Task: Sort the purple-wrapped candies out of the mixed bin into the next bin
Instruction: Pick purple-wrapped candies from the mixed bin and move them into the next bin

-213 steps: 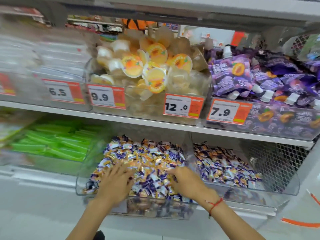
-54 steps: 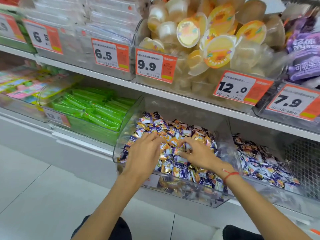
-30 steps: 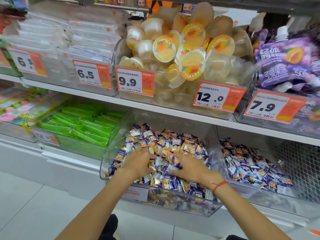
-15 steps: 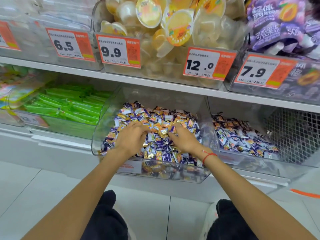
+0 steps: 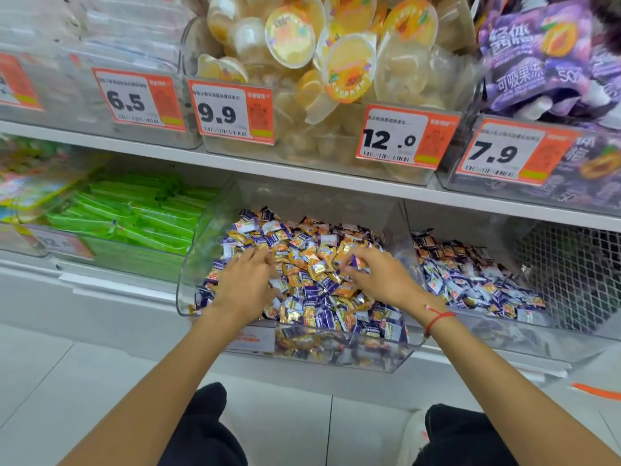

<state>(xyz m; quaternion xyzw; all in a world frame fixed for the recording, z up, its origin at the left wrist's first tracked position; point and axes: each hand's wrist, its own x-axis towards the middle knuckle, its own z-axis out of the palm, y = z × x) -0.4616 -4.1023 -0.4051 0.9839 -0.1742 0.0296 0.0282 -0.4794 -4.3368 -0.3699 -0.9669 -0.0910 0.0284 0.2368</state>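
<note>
Both hands are down in the mixed bin (image 5: 201,264), with the next bin (image 5: 571,334) just off the right hand's outer side, already holding mostly purple pieces. The left hand (image 5: 243,284) lies flat and spread on the heap, while the right hand (image 5: 379,277) pinches a purple-wrapped candy (image 5: 353,263) at its fingertips. It looks like mid-pick; next that hand would need to lift and carry it rightward over the divider.
</note>
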